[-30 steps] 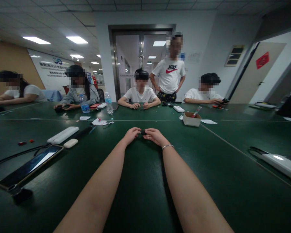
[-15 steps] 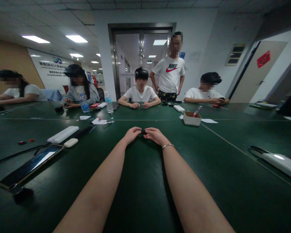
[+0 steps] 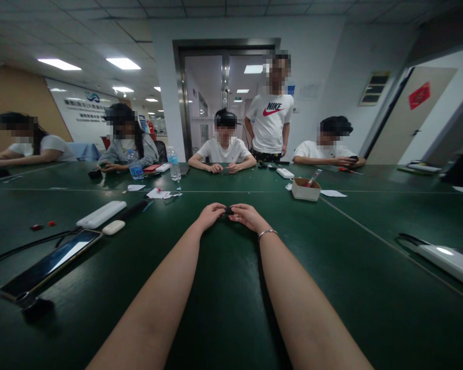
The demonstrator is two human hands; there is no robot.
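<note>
Your left hand (image 3: 211,216) and right hand (image 3: 249,217) both pinch the black piece (image 3: 228,210) between them, left of the box (image 3: 306,191) and nearer you — in work, not yet released. Its ends are covered, so how finished it is can't be told.

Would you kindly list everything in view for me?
Small object: one, black, centre
Table: one, green, foreground
Phone: one, dark, left
Oval case: one, white, beside phone
Slim devices: at least three, white, left, right, far side
Cable: at least one, black, left
Small bits: two, reddish, left
Bottles: two, clear, far side, left
Box: one, beige, right of centre
Papers: several, white, far side
People: five, white or grey tops, beyond table
Double door: one, grey, back
Ceiling lights: several, white, above
Bracelet: one, silver, right wrist
Left hand: one, bare, holding small object
Right hand: one, bare, holding small object
</note>
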